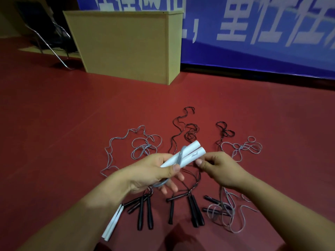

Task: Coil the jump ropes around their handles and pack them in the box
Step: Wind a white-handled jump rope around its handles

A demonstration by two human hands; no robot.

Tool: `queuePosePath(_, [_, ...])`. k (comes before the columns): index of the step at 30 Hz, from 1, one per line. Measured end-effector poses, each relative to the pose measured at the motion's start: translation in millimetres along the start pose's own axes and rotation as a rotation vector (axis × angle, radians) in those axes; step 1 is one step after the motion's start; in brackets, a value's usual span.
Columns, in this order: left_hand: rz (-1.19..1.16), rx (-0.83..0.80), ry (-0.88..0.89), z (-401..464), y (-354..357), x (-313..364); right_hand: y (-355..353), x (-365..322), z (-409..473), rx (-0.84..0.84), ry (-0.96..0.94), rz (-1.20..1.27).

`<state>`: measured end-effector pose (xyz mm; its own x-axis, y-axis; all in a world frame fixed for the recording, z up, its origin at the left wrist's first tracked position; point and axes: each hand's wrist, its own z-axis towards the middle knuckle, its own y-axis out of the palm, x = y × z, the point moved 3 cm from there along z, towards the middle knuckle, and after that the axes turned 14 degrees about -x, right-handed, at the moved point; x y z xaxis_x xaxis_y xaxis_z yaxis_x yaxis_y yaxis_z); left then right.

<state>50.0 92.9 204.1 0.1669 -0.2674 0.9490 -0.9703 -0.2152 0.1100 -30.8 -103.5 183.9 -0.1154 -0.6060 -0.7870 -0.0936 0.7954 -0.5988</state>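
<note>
My left hand grips a pair of white jump-rope handles, held side by side and pointing up to the right. A grey rope crosses over them in one turn and loops out below my palm. My right hand is just right of the handles with its fingers curled, pinching what seems to be the thin grey rope. Below my hands, several black handles and another white pair lie on the red floor. Loose grey ropes and black ropes sprawl beyond them.
A tan wooden box-like cabinet stands on the floor at the back, left of centre. A blue banner with white characters covers the wall on the right. A metal-framed chair is at the far left.
</note>
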Motion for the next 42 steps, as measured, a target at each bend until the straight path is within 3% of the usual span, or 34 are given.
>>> queuePosePath(6, [0.091,0.241,0.056,4.1,-10.3,-1.6,21.6,-20.2,-1.4,-0.174,-0.062,-0.036])
queuePosePath(14, [0.086,0.515,0.02,9.1,-30.3,-12.5,29.9,-31.7,-1.4,-0.177,-0.025,-0.07])
queuePosePath(21, [0.106,0.647,0.026,6.2,-47.8,-18.6,24.6,-25.9,-1.9,-0.134,0.093,0.204])
queuePosePath(26, [0.125,0.66,0.025,3.6,-52.4,-22.2,18.3,-22.2,-1.6,-0.077,0.129,0.18])
queuePosePath(31, [0.151,0.672,0.042,5.1,-52.6,-21.7,8.9,-21.4,-2.6,0.121,0.188,0.054])
queuePosePath(36, [0.183,0.677,0.048,5.7,-50.1,-21.1,11.0,-29.1,-8.1,-0.043,0.243,-0.077])
queuePosePath(42, [0.413,0.625,-0.045,7.6,-52.0,-31.3,23.0,-49.4,-14.2,-0.244,0.046,0.023])
